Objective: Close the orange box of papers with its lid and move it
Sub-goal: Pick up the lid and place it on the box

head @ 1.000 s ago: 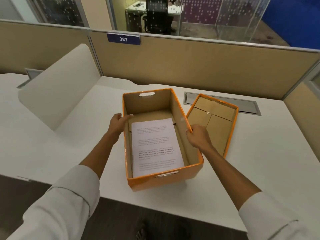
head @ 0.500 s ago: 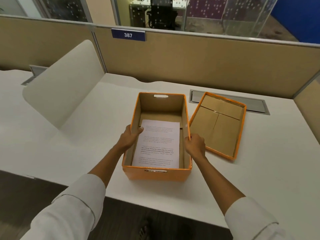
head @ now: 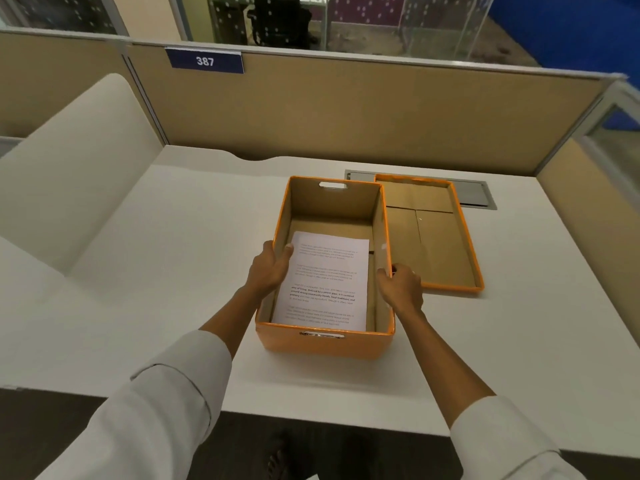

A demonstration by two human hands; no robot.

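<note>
The orange box (head: pixel 322 346) stands open on the white desk (head: pixel 180 271), with a printed sheet of paper (head: pixel 325 282) lying inside on its brown floor. My left hand (head: pixel 268 268) grips the box's left wall, thumb hooked over the rim. My right hand (head: pixel 401 285) holds the right wall from outside. The orange lid (head: pixel 433 237) lies upside down on the desk just right of the box, brown inside facing up, touching or nearly touching the box.
A grey cable hatch (head: pixel 474 195) is set into the desk behind the lid. A white curved divider (head: pixel 79 168) rises at the left. Tan partition walls (head: pixel 346 112) close the back and right. The desk's front edge runs just below the box.
The box has been turned from skewed to square with the desk's front edge, and it now sits close beside the lid. Both hands stayed on its side walls.
</note>
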